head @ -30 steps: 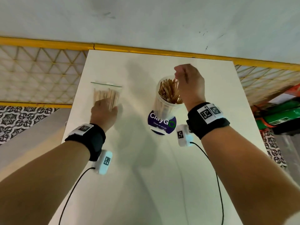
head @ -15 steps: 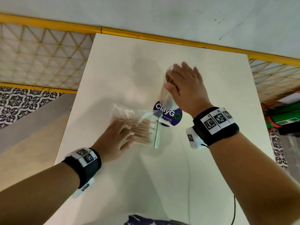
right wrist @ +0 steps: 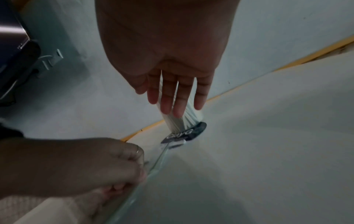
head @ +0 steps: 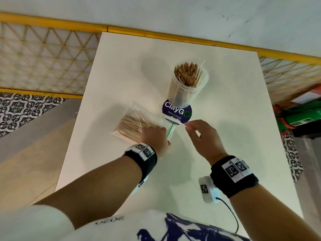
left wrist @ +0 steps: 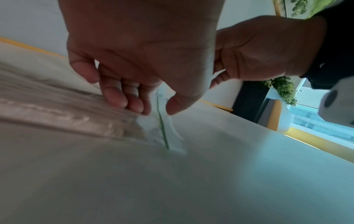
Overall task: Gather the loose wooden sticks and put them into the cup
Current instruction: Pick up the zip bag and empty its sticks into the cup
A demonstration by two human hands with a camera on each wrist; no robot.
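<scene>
A clear plastic cup [head: 186,87] stands on the white table [head: 225,105], packed with wooden sticks [head: 187,73]. A clear zip bag [head: 133,125] holding more sticks lies left of the cup's base. My left hand [head: 156,136] grips the bag near its green zip line [left wrist: 162,128], fingers [left wrist: 122,98] on the plastic and thumb across from them. My right hand [head: 196,131] hovers just right of the bag's mouth with fingers [right wrist: 176,100] straight, holding nothing; the cup [right wrist: 182,122] shows behind them.
A round purple ClayGo sticker [head: 177,111] lies on the table at the cup's base. A yellow-edged lattice rail [head: 43,54] runs along the far and left sides. Green and orange items [head: 302,117] sit off the table's right edge.
My left hand has drawn the bag toward me and right, next to the sticker. My right hand has left the cup's top and come down beside the bag's mouth.
</scene>
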